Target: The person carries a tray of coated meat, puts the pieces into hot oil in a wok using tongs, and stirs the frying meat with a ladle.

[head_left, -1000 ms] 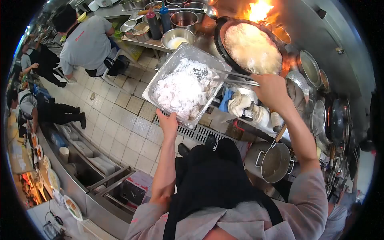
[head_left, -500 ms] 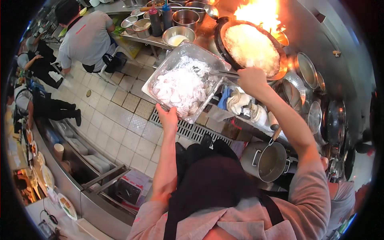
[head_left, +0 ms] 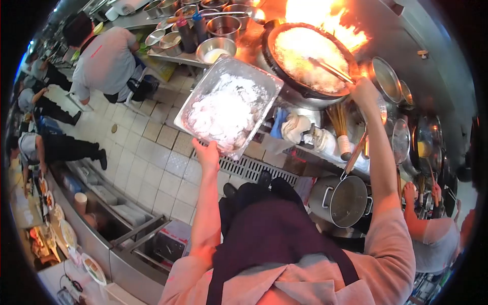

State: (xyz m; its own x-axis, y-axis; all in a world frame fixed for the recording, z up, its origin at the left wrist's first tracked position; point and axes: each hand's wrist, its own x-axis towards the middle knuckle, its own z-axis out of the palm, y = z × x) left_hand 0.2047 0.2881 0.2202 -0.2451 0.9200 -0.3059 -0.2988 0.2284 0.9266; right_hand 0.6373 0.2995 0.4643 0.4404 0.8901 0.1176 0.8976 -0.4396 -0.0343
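A: What just changed on your feed?

B: The tongs. Half a second ago I had their tips inside the rectangular grey metal tray (head_left: 267, 84); now I see the long silver metal tongs (head_left: 343, 76) angled across the round, dark-rimmed wok (head_left: 284, 79), far ends over its pale, bubbling contents (head_left: 299, 44). The orange flames (head_left: 320, 12) behind the wok have spread wider, too.

A: And the right hand?

B: From here, the right hand (head_left: 365, 94) is at the wok's near right edge, curled closed around the tongs' handle end. Whether anything is between the tips, I can't tell through the glare.

A: The left?

B: The left hand (head_left: 207, 153) is part closed on the tray's near edge; I can't see the fingers underneath. The tray is held up just left of the wok, with a white, floury heap (head_left: 221, 112) in it.

A: Meaning what for the work?

B: I'd judge the action has passed from tray to wok, the left hand simply keeping the tray close by, with plenty of the heap left.
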